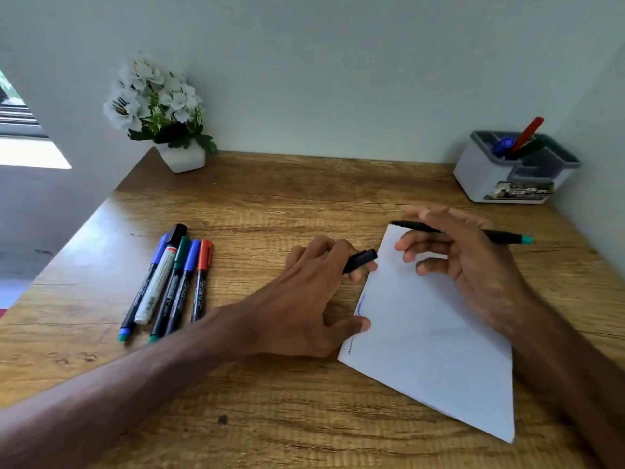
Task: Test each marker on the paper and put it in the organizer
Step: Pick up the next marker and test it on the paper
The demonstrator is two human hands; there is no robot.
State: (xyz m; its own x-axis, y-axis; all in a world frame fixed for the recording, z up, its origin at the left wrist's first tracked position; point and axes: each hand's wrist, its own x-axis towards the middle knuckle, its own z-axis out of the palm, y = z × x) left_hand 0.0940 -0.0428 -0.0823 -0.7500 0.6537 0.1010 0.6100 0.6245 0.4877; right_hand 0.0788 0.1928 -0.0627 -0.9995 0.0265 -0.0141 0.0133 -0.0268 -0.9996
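Paper (pixel 439 350) lies near me; my right hand (pixel 473 258) grips the seemingly light, stiff, slick marker (pixel 507 236) mid-barrel while my left hand (pixel 304 299) pinches its cap (pixel 362 258).

On the desk (pixel 304 204), markers (pixel 169 286) lie left of the paper (pixel 422 333), organizer (pixel 480 174) back right, plant (pixel 159 106) back left.

A single camera sits on the person's head, close above the surface (pixel 304 418). It faces forward and down, toward 12 o'clock.
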